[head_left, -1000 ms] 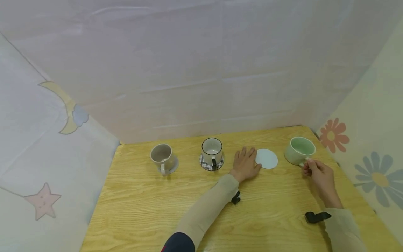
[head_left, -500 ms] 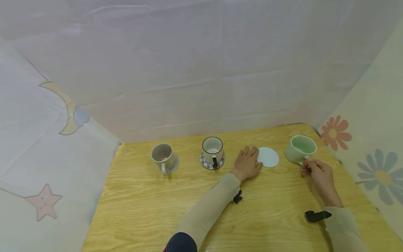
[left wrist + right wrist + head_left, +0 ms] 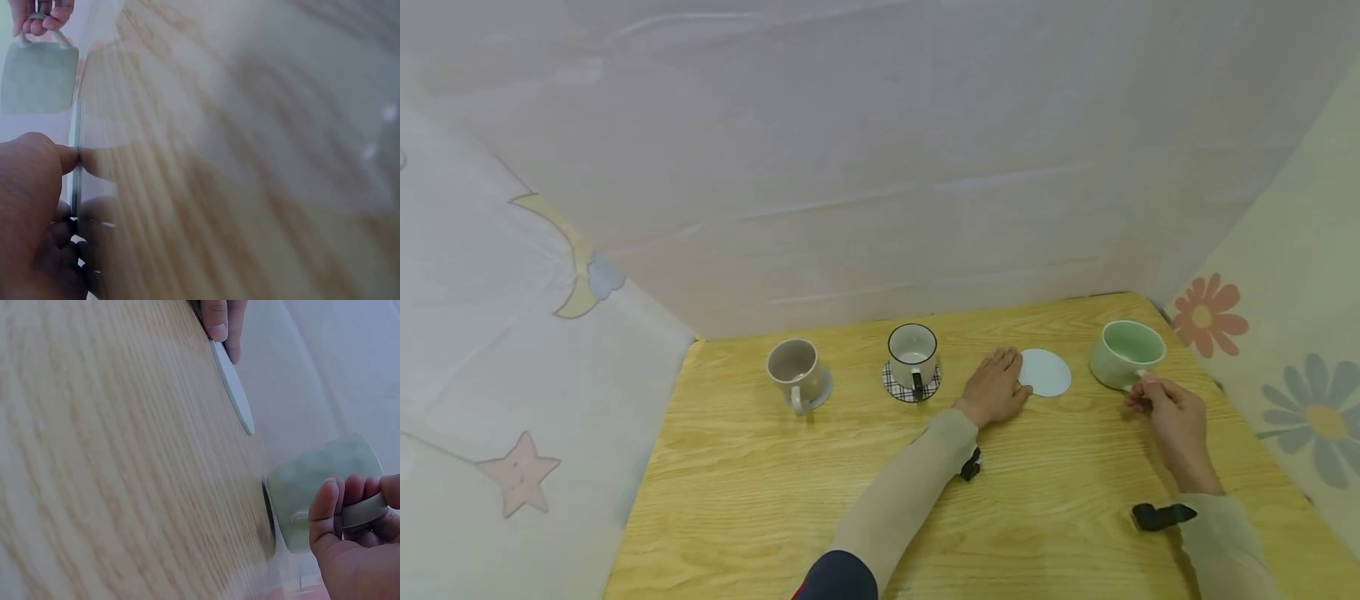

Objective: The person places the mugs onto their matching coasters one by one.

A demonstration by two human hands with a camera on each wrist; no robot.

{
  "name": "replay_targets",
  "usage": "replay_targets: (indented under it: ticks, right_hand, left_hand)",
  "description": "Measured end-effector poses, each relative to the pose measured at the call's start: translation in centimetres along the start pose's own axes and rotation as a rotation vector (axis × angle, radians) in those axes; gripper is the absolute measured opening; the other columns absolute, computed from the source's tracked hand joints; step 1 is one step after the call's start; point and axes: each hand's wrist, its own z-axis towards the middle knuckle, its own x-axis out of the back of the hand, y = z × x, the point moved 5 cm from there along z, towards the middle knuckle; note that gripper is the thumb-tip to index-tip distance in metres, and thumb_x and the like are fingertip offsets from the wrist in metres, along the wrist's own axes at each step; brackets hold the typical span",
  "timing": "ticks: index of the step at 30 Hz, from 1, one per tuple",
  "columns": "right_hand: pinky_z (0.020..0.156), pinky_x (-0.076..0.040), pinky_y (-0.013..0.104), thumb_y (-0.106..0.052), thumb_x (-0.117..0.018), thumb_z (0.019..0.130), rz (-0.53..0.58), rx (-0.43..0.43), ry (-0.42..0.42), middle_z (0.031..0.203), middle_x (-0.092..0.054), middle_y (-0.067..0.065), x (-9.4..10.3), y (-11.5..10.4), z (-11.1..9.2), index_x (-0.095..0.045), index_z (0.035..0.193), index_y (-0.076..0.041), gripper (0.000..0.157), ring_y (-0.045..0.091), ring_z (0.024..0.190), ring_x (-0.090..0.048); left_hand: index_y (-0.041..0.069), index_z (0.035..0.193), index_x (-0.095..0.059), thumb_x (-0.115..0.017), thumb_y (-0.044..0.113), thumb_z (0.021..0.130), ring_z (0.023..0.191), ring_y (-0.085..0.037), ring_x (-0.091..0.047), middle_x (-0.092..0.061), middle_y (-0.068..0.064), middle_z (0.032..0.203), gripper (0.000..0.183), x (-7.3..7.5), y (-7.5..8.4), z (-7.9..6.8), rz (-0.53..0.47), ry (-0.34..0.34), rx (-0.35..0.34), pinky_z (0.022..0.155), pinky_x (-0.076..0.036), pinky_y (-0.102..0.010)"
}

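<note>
In the head view, my left hand (image 3: 997, 390) lies palm down on the wooden table, its fingers extended at the left edge of a round white coaster (image 3: 1047, 372). The thumb (image 3: 67, 157) touches the coaster's rim in the left wrist view. To the right, my right hand (image 3: 1174, 421) grips the handle (image 3: 364, 511) of a pale green mug (image 3: 1126, 353). This mug is upright, its base close to the tabletop with a dark shadow (image 3: 269, 509) along it. Its inside shows no contents.
A white mug (image 3: 913, 354) with a black rim and handle stands on a checked coaster (image 3: 892, 385) left of my left hand. Farther left, a beige mug (image 3: 794, 371) sits partly on a grey coaster (image 3: 825, 390). Fabric walls (image 3: 880, 208) enclose the table's back and sides.
The head view has shifted slightly, so everything appears a little farther right. Both hands keep their places at the white coaster and the green mug's handle.
</note>
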Motion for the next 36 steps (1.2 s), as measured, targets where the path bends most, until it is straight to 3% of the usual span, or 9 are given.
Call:
replay_targets:
  ticks: [6,18,36]
  right_hand:
    - [0.067,-0.063,0.021,-0.022,-0.062,0.109,0.071,0.006,-0.017,0.084,-0.075,0.002,0.3,-0.3,-0.1,-0.075,0.097,0.007,0.034,0.011,0.075,-0.074]
    - [0.068,-0.064,0.022,-0.014,-0.062,0.109,0.157,0.051,-0.059,0.087,-0.076,0.003,-0.3,-2.0,-1.0,-0.074,0.100,0.009,0.027,0.013,0.077,-0.075]
    - [0.068,-0.065,0.025,-0.006,-0.061,0.108,0.220,0.110,-0.087,0.088,-0.076,0.008,-0.9,-3.8,-2.0,-0.072,0.097,0.013,0.024,0.015,0.078,-0.075]
  left_hand:
    - [0.018,0.173,-0.017,-0.040,0.052,0.114,0.167,-0.015,-0.010,-0.014,0.003,0.180,0.072,0.0,0.0,0.2,-0.008,-0.007,0.016,0.135,-0.009,-0.028]
    - [0.016,0.168,-0.035,-0.054,0.050,0.110,0.164,-0.018,-0.025,-0.030,0.001,0.176,0.070,0.9,0.0,-0.3,-0.083,0.086,-0.007,0.134,-0.021,-0.030]
    - [0.017,0.168,-0.035,-0.058,0.049,0.109,0.164,-0.016,-0.025,-0.030,0.002,0.176,0.071,0.8,-0.2,-0.2,-0.153,0.084,0.005,0.134,-0.018,-0.028]
